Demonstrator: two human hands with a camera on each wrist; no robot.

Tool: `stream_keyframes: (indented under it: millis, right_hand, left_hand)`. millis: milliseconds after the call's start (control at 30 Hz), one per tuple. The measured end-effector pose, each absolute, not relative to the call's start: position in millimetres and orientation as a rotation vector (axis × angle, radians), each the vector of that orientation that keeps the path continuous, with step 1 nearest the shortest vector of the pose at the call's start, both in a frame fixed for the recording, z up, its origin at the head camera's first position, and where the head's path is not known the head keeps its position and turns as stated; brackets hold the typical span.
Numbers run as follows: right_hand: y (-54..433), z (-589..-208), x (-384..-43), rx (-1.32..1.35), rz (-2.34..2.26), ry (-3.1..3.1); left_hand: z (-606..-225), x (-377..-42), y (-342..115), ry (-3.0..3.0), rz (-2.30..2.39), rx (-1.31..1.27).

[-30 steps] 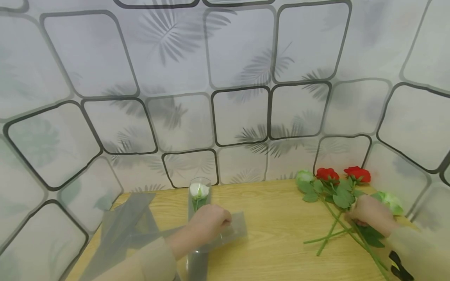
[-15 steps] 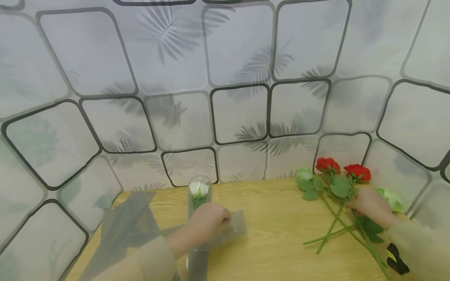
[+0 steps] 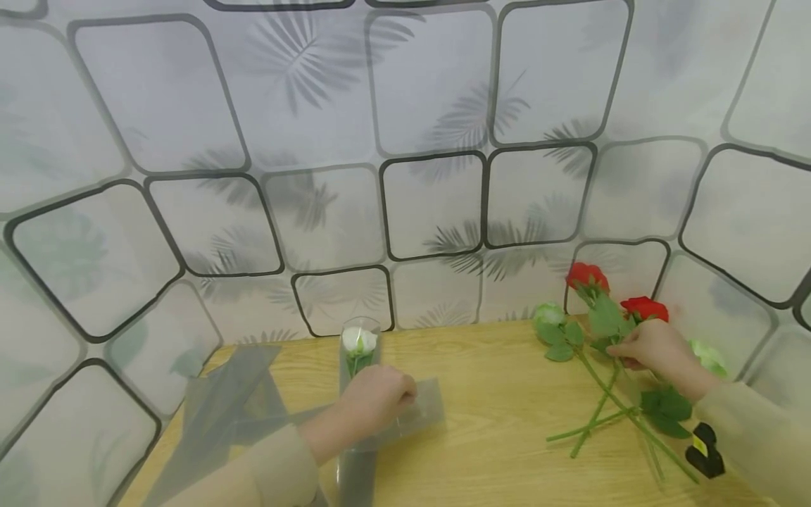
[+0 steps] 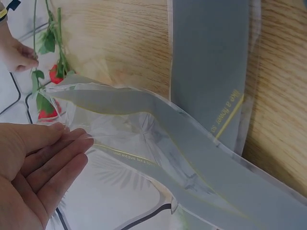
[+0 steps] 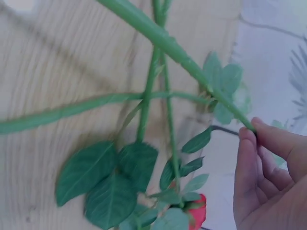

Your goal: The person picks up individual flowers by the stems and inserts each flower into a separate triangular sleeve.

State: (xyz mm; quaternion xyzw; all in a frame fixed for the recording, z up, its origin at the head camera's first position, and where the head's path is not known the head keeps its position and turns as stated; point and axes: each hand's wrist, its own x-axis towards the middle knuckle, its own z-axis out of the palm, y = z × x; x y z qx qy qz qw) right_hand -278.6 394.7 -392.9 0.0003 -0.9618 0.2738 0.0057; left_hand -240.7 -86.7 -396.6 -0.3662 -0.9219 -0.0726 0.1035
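My left hand (image 3: 378, 401) pinches the rim of a clear and grey flower sleeve (image 4: 129, 103) between thumb and fingers; in the left wrist view its mouth gapes. Beneath it lies another sleeve (image 4: 208, 52) with gold lettering, and in the head view a white rose (image 3: 358, 343) shows at that sleeve's top. My right hand (image 3: 662, 355) pinches the green stem (image 5: 168, 45) of a red rose (image 3: 588, 277), raised above the other flowers. Crossed stems (image 5: 72, 109) lie below it, with a second red rose (image 3: 645, 308) beside the hand.
Several grey sleeves (image 3: 222, 394) overlap on the left of the wooden table (image 3: 488, 422). Pale green roses (image 3: 548, 315) lie among the stems at the right, one partly behind my right hand. A patterned wall covering (image 3: 437, 211) borders the table's back and sides.
My right hand has risen and shifted left with the red rose, lifting its bloom above the others. The left hand and its sleeve have stayed in place.
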Motion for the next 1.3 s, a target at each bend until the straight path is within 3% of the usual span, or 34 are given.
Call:
stream_keyframes:
  millis: [733, 1300]
  right_hand:
    - [313.9, -368.5, -265.2, -0.255, 1.618, -2.551]
    - [261.4, -345.3, -267.0, -0.233, 2.036, -2.057]
  left_hand:
    - [-390.2, -238.9, -85.5, -2.74, -0.177, -1.067]
    - [-389.7, -240.5, -81.9, -2.7, -0.189, -1.069]
